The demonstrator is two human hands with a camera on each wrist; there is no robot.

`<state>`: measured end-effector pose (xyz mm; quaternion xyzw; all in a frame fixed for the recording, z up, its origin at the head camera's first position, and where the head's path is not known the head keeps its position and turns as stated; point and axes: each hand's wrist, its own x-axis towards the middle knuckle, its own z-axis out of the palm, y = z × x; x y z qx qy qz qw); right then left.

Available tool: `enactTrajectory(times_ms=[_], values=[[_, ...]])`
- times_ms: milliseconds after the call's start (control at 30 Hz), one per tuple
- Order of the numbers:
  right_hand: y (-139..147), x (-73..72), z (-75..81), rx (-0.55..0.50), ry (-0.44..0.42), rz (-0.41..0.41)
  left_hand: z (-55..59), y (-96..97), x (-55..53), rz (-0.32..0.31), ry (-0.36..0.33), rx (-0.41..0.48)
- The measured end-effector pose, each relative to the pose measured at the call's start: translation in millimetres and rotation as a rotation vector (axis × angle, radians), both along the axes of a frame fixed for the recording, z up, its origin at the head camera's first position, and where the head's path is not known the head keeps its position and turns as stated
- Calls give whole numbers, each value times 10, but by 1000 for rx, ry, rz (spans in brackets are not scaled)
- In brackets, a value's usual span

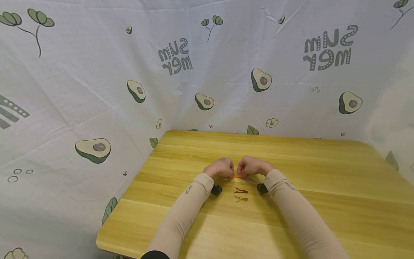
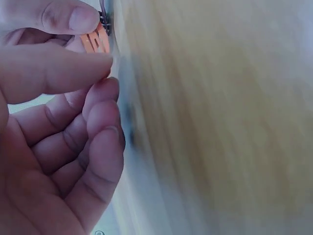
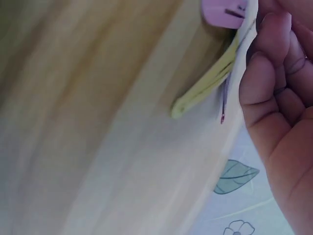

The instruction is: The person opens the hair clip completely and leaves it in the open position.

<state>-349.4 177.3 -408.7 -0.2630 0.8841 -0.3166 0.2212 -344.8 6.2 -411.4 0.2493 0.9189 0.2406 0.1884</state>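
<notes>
Both wrists are bent inward over the bench (image 1: 323,169), left hand (image 1: 223,167) and right hand (image 1: 251,166) nearly meeting, each pinching the orange clip (image 1: 237,176), well in from the far edge. Their grip hides its ends; what shows is slotted. Right wrist view cuts off the purple clip (image 3: 219,14), fwiw.

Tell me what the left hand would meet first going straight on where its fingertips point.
Most likely the tabletop, since the left hand, pinching the orange clip, points down toward it; the gap left is unclear.
</notes>
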Motion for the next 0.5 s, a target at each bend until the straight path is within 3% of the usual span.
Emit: enactTrajectory(times_ms=[300, 500], values=[[20, 72, 52, -10, -45, -38, -5, -43, 43, 17, 18, 111], [61, 131, 38, -45, -24, -38, 10, -77, 100, -10, 89, 145]])
